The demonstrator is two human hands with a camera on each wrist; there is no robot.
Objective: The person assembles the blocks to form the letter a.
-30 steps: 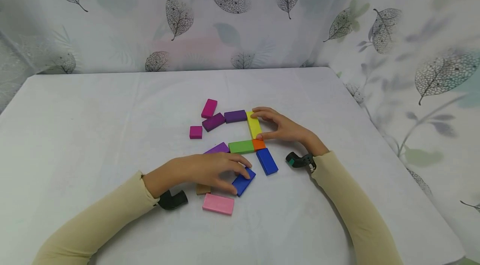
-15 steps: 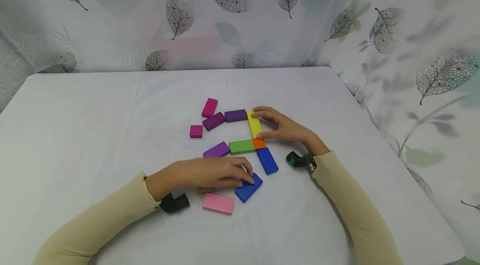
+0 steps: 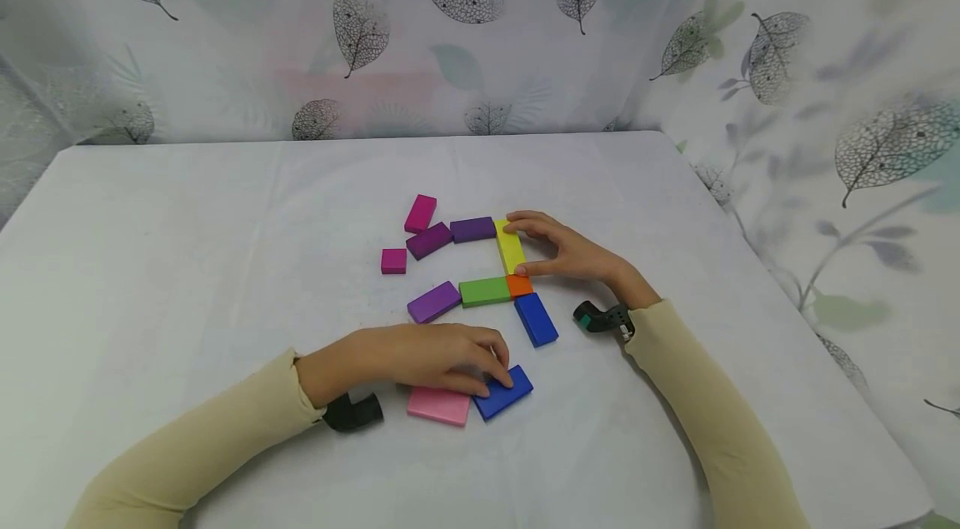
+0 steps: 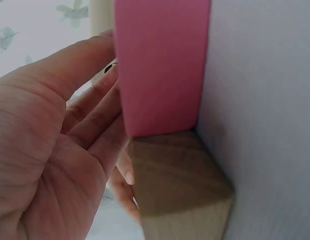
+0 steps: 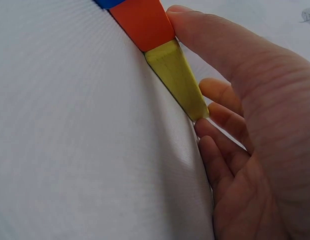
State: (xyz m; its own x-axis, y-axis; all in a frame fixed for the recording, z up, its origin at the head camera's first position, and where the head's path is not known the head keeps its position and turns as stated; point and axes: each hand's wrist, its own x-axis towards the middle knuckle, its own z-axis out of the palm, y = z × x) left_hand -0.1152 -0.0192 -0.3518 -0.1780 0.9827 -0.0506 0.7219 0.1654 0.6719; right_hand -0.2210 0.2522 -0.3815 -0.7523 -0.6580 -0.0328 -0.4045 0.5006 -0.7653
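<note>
In the head view my left hand (image 3: 442, 358) holds a blue block (image 3: 504, 394) with thumb and fingertips, beside the right end of a pink block (image 3: 438, 406). The left wrist view shows the pink block (image 4: 162, 65) end to end with a bare wooden block (image 4: 180, 175), which the hand hides in the head view. My right hand (image 3: 573, 252) spans a yellow block (image 3: 510, 247), fingertips at its far end and thumb near an orange block (image 3: 519, 286). In the right wrist view the yellow block (image 5: 177, 80) meets the orange one (image 5: 145, 25).
A green block (image 3: 483, 291) and a second blue block (image 3: 536, 319) adjoin the orange one. Purple (image 3: 472, 229), violet (image 3: 435, 301), plum (image 3: 429, 240) and magenta blocks (image 3: 421, 213) lie on the white-covered table (image 3: 187, 262), with a small magenta block (image 3: 393, 261) at left.
My left hand has slid the blue block toward the near edge and slightly right, turning it until it lies beside the pink block. My right hand stays at the yellow block.
</note>
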